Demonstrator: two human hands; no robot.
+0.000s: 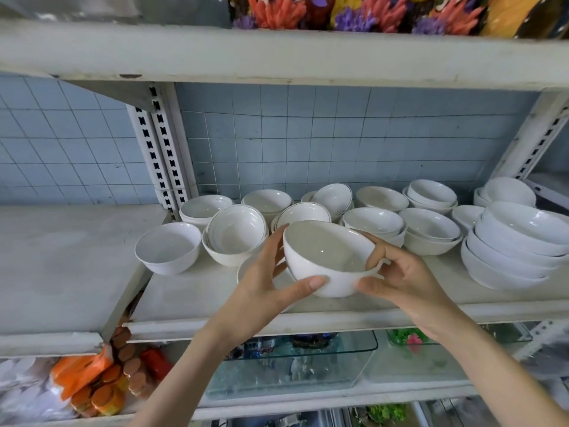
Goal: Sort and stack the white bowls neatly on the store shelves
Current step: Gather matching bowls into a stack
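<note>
Left fingers [275, 242] partly behind white bowl [323, 257]

The left hand [261, 285] and right hand [400, 278] are bare, with slim fingers and short, neatly trimmed nails; the left thumbnail [315, 283] shows most plainly. The left forearm [191, 365] and right forearm [492, 365] are slender and uncovered as far as they show, the wrists narrow.

The held bowl [326, 257] sits between left hand [261, 282] and right hand [400, 278], over the shelf [200, 291]. Behind it are stacked bowls [237, 235] in a row, with a single bowl [167, 248] far left and a tall stack [514, 251] far right. A glass tray [292, 374] lies on the lower shelf [308, 399].
</note>
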